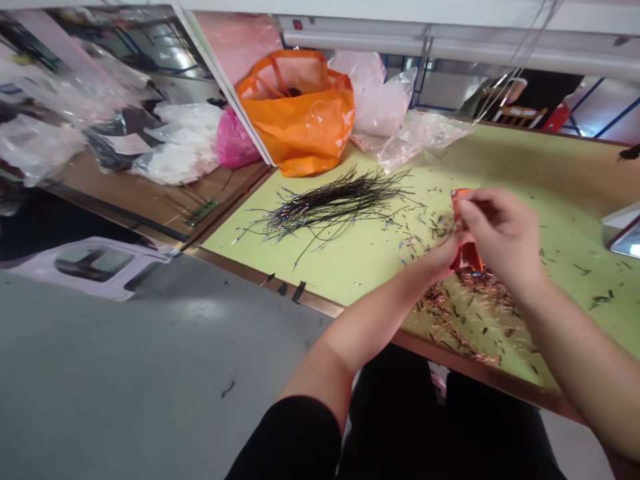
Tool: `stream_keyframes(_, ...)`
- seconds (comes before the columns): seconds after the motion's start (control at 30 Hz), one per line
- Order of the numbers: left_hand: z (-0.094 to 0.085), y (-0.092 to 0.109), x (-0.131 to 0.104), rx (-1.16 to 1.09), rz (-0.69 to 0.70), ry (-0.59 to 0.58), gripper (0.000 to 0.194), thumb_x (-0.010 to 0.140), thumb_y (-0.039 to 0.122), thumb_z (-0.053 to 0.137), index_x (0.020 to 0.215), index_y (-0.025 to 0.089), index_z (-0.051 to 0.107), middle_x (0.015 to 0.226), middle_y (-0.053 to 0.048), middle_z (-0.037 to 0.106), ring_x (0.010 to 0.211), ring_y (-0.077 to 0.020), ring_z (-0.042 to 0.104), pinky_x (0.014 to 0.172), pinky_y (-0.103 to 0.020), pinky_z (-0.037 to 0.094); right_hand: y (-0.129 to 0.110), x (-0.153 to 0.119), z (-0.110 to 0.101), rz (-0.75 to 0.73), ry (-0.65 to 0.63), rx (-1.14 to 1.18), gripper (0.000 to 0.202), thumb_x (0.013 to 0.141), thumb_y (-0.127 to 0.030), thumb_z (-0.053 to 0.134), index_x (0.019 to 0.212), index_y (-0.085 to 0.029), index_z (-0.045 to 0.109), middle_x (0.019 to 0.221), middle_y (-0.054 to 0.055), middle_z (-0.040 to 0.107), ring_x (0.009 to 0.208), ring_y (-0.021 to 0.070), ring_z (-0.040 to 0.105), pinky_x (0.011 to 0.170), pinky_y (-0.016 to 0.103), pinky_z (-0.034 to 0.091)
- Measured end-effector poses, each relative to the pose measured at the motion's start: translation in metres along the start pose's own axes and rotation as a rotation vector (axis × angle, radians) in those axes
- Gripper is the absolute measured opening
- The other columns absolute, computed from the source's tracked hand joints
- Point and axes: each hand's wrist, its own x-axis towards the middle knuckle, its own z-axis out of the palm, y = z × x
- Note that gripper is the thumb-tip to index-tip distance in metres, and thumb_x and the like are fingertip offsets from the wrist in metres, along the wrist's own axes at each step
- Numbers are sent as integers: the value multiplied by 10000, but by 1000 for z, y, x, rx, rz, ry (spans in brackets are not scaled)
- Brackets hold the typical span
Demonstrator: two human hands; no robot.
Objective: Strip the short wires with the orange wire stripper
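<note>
Gripping a red-orange tool, the left hand is over the front part of the worktop, its fingers closed about the tool's body. The right hand is at the tool's upper end, fingers curled, thumb and forefinger drawn close together; motion blurs that spot, so I cannot tell whether they pinch something or only touch the tool. The tool is upright or nearly so, right of the middle of the front edge.

Below and around it, copper-coloured and black scraps lie thickly toward the front edge, thinning out toward the back. A bundle of black wires lies loosely nearer the left edge, well apart from the hands; many of its left ends show blue and silvery tips, and a few strands stray toward the front edge.

At the back left corner stands an orange bag, its top open. Just right of it, clear plastic bags rest along the back edge. A pale object, cut off by the view, is at the right side of the worktop.
</note>
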Motion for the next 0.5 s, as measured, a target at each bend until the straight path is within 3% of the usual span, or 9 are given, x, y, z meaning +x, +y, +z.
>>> stream_keyframes(0.1, 0, 3, -5, -50, -84, -62, 121, 859, 224, 605, 936, 154, 667, 757, -68, 750, 721, -222, 748, 827, -397, 612, 36, -25, -47, 162, 194, 131, 171, 983, -430, 696, 988, -269, 754, 876, 67, 729, 705, 216, 686, 686, 400, 592)
stream_keyframes(0.23, -3, 8, -17, -83, -99, -117, 214, 812, 231, 625, 989, 130, 689, 834, -84, 775, 726, -206, 751, 804, -373, 615, 90, -45, -85, 275, 259, 70, 236, 971, -473, 657, 1003, -255, 741, 855, 66, 725, 631, 192, 645, 616, 365, 565)
stream_keyframes(0.37, -4, 19, -30, -23, 31, -173, 303, 759, 260, 673, 1033, 136, 711, 1132, -124, 778, 793, -195, 757, 788, -366, 616, 114, -63, -105, 271, 171, -248, 318, 989, -488, 593, 1034, -220, 758, 732, 31, 694, 594, 195, 609, 571, 342, 497)
stream_keyframes(0.5, -2, 30, -41, 47, 72, -223, 352, 739, 295, 716, 1067, 167, 731, 1412, -130, 677, 837, -213, 759, 815, -392, 626, 109, -75, -110, 133, -76, -355, 313, 1041, -415, 528, 971, -237, 776, 760, 30, 733, 636, 195, 646, 620, 332, 486)
